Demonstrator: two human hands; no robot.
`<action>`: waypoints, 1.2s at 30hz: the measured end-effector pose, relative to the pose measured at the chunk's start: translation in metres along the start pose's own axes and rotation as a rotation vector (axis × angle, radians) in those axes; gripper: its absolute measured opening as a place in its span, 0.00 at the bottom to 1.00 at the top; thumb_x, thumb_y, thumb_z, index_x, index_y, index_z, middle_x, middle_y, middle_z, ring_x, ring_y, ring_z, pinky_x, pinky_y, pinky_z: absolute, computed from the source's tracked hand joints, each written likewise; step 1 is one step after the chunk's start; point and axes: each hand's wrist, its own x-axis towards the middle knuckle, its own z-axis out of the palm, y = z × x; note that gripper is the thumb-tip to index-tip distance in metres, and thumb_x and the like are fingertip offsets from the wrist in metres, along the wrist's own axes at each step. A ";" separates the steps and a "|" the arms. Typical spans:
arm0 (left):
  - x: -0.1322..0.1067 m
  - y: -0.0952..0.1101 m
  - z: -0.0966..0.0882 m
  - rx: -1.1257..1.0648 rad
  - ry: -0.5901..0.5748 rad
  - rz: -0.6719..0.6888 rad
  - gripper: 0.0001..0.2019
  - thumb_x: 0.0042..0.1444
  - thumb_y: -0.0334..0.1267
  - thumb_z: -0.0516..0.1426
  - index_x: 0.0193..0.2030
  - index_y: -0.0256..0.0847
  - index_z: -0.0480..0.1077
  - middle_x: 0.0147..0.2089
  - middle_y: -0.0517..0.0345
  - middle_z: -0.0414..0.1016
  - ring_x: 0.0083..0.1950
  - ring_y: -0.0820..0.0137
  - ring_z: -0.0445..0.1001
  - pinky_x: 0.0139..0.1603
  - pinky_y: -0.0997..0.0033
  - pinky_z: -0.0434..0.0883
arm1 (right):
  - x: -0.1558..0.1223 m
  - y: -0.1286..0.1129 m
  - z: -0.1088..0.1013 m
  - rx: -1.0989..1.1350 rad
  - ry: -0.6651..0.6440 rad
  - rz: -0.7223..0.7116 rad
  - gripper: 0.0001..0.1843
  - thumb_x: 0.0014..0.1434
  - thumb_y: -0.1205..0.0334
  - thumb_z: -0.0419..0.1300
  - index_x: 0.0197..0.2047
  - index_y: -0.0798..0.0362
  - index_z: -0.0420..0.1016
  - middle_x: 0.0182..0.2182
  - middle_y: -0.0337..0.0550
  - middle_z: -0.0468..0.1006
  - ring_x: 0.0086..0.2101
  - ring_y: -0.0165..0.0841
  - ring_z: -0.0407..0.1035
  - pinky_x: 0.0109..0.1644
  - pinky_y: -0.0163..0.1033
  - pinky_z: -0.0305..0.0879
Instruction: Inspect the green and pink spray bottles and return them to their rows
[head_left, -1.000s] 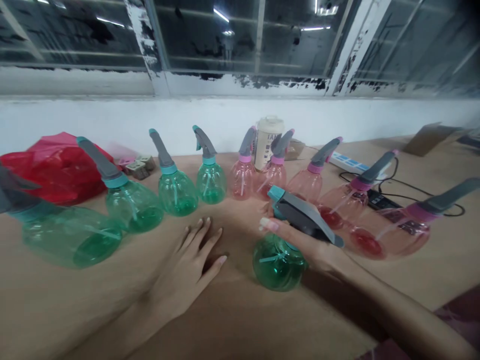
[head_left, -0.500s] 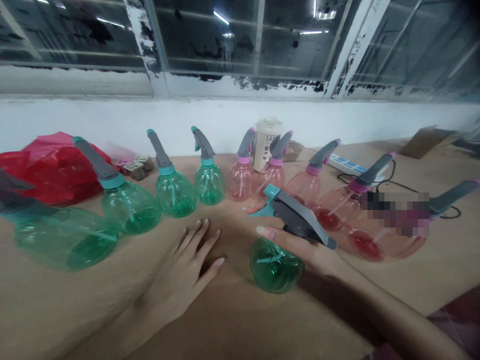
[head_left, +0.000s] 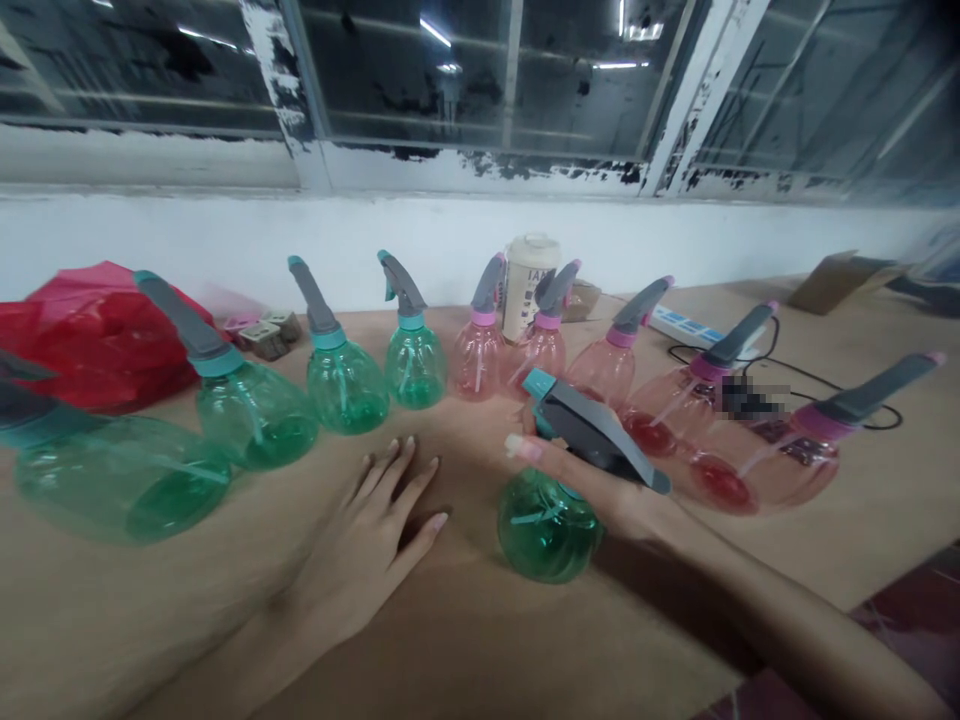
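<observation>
My right hand (head_left: 592, 485) grips a green spray bottle (head_left: 549, 530) by its neck, just below the grey head. The bottle holds green liquid, its teal nozzle points to the far left, and its trigger is partly hidden by my fingers. Palm down on the tabletop, my left hand (head_left: 371, 545) has its fingers spread and nothing in it. Beyond it stand more green spray bottles, among them a teal-collared one (head_left: 347, 385) and a smaller-looking one (head_left: 417, 365). Several pink spray bottles curve off to the right, including one (head_left: 780, 465) with red liquid.
A red plastic bag (head_left: 112, 345) and small blocks (head_left: 270, 335) lie at the back left. Behind the bottles are a paper cup (head_left: 527, 290) and a white power strip (head_left: 694, 330) with black cable. A cardboard box (head_left: 840, 282) sits far right, below the windowed wall.
My right forefinger has drawn back and the teal trigger is pulled in toward the bottle's neck. My left hand stays in place. The view has shifted slightly.
</observation>
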 end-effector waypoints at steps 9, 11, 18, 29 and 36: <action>0.002 0.002 -0.004 0.003 -0.039 -0.016 0.29 0.64 0.54 0.42 0.65 0.38 0.58 0.69 0.46 0.53 0.68 0.55 0.52 0.65 0.48 0.54 | 0.000 -0.009 -0.003 0.040 -0.069 -0.033 0.15 0.55 0.55 0.62 0.46 0.47 0.71 0.41 0.41 0.76 0.37 0.34 0.71 0.43 0.41 0.67; 0.002 0.002 -0.005 -0.003 -0.039 -0.017 0.29 0.64 0.55 0.42 0.65 0.38 0.58 0.68 0.46 0.54 0.68 0.54 0.52 0.65 0.47 0.54 | 0.000 -0.009 -0.004 0.061 -0.085 -0.018 0.16 0.56 0.55 0.61 0.48 0.47 0.70 0.42 0.41 0.76 0.38 0.34 0.72 0.44 0.41 0.68; 0.002 0.002 -0.004 -0.021 -0.016 -0.011 0.29 0.64 0.54 0.42 0.64 0.38 0.59 0.68 0.46 0.55 0.68 0.54 0.52 0.65 0.47 0.54 | 0.000 -0.003 -0.003 0.089 -0.103 -0.036 0.14 0.57 0.57 0.61 0.48 0.46 0.71 0.46 0.41 0.76 0.44 0.35 0.72 0.47 0.41 0.68; 0.002 0.002 -0.005 -0.018 -0.022 -0.013 0.29 0.64 0.54 0.42 0.65 0.38 0.58 0.69 0.47 0.53 0.69 0.55 0.51 0.66 0.48 0.53 | -0.009 0.007 -0.005 0.029 0.000 0.027 0.10 0.60 0.52 0.57 0.36 0.49 0.74 0.27 0.37 0.73 0.28 0.30 0.67 0.31 0.36 0.65; 0.002 0.002 -0.005 -0.009 -0.013 -0.010 0.29 0.64 0.54 0.43 0.65 0.39 0.57 0.68 0.47 0.54 0.69 0.55 0.51 0.65 0.48 0.53 | -0.004 -0.003 -0.005 0.019 -0.048 -0.035 0.12 0.58 0.50 0.58 0.40 0.47 0.74 0.27 0.37 0.74 0.29 0.32 0.69 0.32 0.37 0.67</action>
